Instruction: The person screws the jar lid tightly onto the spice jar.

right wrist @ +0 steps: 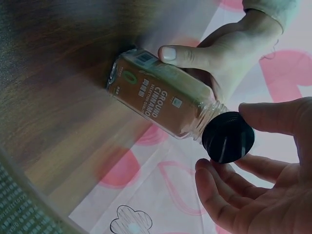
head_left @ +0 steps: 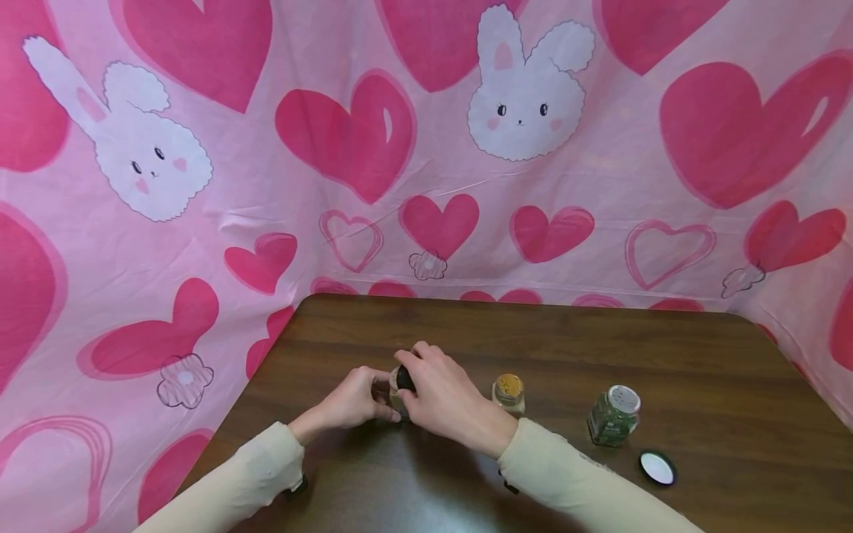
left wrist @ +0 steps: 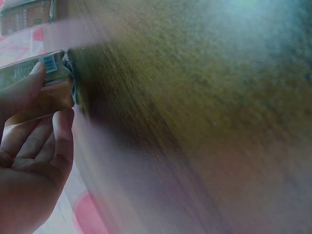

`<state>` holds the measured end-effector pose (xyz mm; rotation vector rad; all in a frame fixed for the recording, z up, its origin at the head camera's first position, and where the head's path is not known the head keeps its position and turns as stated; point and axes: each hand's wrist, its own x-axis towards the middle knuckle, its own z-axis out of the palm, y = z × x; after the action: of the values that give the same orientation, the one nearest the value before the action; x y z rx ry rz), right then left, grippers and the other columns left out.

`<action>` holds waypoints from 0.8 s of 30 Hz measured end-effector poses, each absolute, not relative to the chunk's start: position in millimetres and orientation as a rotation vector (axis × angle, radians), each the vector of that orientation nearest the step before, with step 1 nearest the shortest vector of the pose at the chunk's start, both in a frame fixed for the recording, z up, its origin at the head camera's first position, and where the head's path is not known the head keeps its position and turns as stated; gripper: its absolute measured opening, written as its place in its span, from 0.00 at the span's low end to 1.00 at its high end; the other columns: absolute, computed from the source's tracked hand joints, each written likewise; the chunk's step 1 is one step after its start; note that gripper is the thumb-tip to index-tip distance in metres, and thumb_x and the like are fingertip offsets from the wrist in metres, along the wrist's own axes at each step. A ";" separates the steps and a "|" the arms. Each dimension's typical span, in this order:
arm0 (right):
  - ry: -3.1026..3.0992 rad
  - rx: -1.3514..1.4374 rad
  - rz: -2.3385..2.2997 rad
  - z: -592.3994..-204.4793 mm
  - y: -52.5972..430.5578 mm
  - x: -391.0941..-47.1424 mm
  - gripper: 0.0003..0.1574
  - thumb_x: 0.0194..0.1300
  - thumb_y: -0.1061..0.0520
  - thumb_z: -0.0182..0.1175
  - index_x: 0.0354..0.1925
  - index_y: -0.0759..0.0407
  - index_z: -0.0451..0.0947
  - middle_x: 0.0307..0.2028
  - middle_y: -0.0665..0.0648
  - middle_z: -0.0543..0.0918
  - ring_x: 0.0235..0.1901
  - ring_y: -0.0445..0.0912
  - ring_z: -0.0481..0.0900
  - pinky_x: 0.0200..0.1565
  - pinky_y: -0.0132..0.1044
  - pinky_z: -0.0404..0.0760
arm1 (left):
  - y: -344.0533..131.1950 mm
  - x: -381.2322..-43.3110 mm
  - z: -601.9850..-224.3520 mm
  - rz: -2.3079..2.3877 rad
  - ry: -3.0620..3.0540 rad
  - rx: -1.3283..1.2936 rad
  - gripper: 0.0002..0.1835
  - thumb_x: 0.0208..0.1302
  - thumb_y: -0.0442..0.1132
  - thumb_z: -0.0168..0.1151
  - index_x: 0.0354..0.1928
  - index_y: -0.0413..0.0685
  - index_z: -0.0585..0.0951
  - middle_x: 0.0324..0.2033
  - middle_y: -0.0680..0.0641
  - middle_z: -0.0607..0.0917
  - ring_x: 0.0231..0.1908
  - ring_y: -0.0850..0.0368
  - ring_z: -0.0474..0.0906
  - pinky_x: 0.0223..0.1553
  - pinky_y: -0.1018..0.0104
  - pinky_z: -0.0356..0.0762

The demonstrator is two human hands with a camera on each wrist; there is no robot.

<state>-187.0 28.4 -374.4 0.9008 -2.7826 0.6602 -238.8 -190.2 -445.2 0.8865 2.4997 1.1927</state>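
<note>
A clear glass jar of ground cinnamon [right wrist: 153,95] stands on the wooden table. Its label and brown contents face the right wrist view. My left hand [head_left: 356,397] grips the lower body of the jar, thumb on one side and fingers on the other. At the neck, my right hand [head_left: 445,396] holds a black screw lid [right wrist: 228,137] between thumb and fingers. The lid sits askew there, with glass threads showing below it. In the left wrist view the jar [left wrist: 53,80] appears sideways, its top out of frame.
Right of the hands stands a jar of yellow-orange powder [head_left: 509,396] without a lid. Farther right is a jar of green herbs [head_left: 611,420] with a perforated white top. A black lid [head_left: 657,468] lies near it, white inside up. A heart-print cloth [head_left: 440,170] hangs behind the table [head_left: 566,333].
</note>
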 end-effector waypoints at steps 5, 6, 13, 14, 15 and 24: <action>-2.771 0.897 0.677 -375.9 27.9 -187.4 0.32 0.67 0.53 0.73 0.65 0.61 0.79 0.51 0.58 0.81 0.45 0.48 0.79 0.48 0.43 0.84 | -191.1 -239.7 -446.3 1.199 2.494 0.890 0.14 0.52 0.34 0.85 0.39 0.48 0.89 0.25 0.56 0.84 0.26 0.60 0.77 0.31 0.67 0.77; -2.762 0.899 0.677 -376.5 27.9 -187.6 0.32 0.67 0.53 0.73 0.65 0.62 0.79 0.51 0.58 0.81 0.45 0.48 0.79 0.48 0.43 0.84 | -191.0 -239.7 -446.3 1.199 2.495 0.895 0.14 0.52 0.34 0.85 0.39 0.48 0.88 0.25 0.56 0.84 0.26 0.60 0.78 0.31 0.67 0.78; -2.713 0.920 0.676 -379.0 26.6 -189.3 0.30 0.67 0.54 0.73 0.63 0.63 0.80 0.50 0.59 0.81 0.45 0.50 0.81 0.49 0.44 0.84 | -190.7 -240.9 -448.3 1.189 2.503 0.924 0.13 0.53 0.34 0.84 0.39 0.52 0.88 0.28 0.56 0.87 0.28 0.62 0.79 0.32 0.67 0.80; -2.712 0.924 0.681 -379.1 26.3 -189.6 0.30 0.67 0.54 0.73 0.62 0.64 0.80 0.50 0.59 0.81 0.45 0.50 0.81 0.49 0.44 0.84 | -190.7 -241.1 -448.6 1.190 2.502 0.925 0.13 0.53 0.34 0.84 0.39 0.52 0.89 0.29 0.56 0.87 0.28 0.62 0.79 0.32 0.67 0.80; -2.711 0.926 0.684 -379.2 25.9 -189.9 0.29 0.66 0.55 0.73 0.62 0.64 0.80 0.50 0.60 0.81 0.45 0.50 0.81 0.49 0.44 0.84 | -190.6 -241.1 -448.7 1.192 2.500 0.925 0.13 0.54 0.35 0.84 0.39 0.52 0.89 0.29 0.55 0.87 0.29 0.62 0.80 0.32 0.67 0.80; -2.706 0.943 0.689 -379.0 23.8 -190.5 0.30 0.67 0.56 0.73 0.63 0.64 0.79 0.53 0.62 0.83 0.50 0.53 0.82 0.54 0.47 0.83 | -190.2 -238.8 -446.8 1.226 2.475 0.893 0.15 0.53 0.33 0.84 0.42 0.50 0.90 0.33 0.52 0.90 0.30 0.60 0.81 0.34 0.67 0.80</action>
<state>-190.5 23.8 -379.0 0.9434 -2.7061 0.6887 -238.8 -190.2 -446.8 0.8926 2.4755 1.2256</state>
